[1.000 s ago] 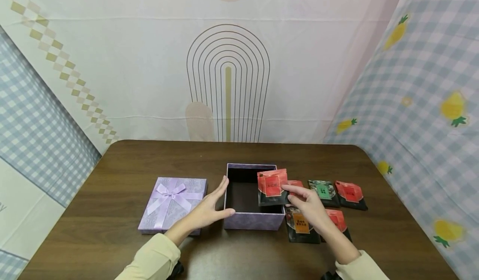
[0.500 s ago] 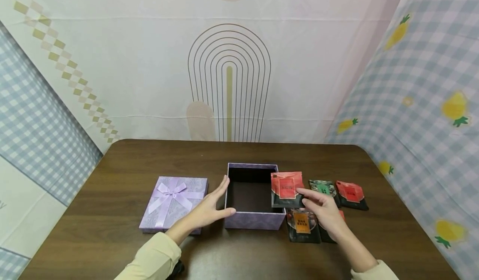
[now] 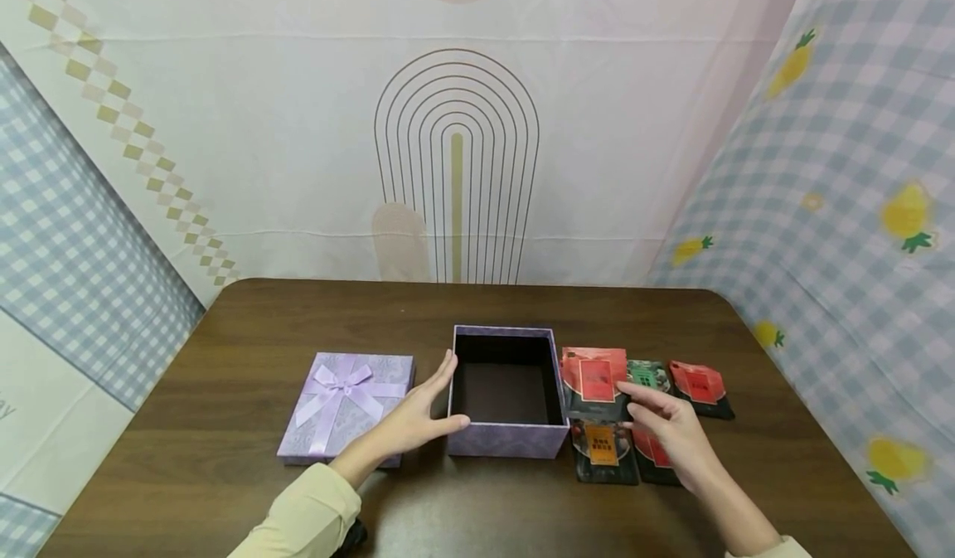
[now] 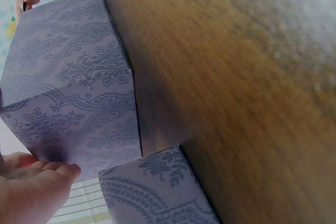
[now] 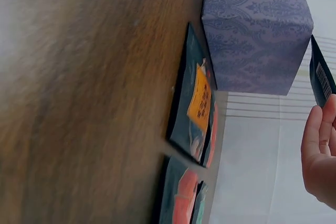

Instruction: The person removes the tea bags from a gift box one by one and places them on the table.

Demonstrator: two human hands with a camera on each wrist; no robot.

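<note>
My right hand pinches the right edge of a red-and-black sachet. In the right wrist view the held sachet is raised off the table, close to the height of the box's top edge. The purple patterned gift box stands uncovered, with a dark interior and nothing visible inside. Against its left side rests my left hand, fingers straight and thumb apart near the front corner. In the left wrist view that hand touches the box wall.
The purple lid with a ribbon bow lies left of the box. Right of the box lie an orange-labelled sachet, a green one and red ones, one partly behind my right hand. The wooden table meets a hanging cloth behind.
My right hand has carried the red-and-black sachet rightward, from over the box opening to beyond its right side, above the other sachets. The left hand has stayed at the box.
</note>
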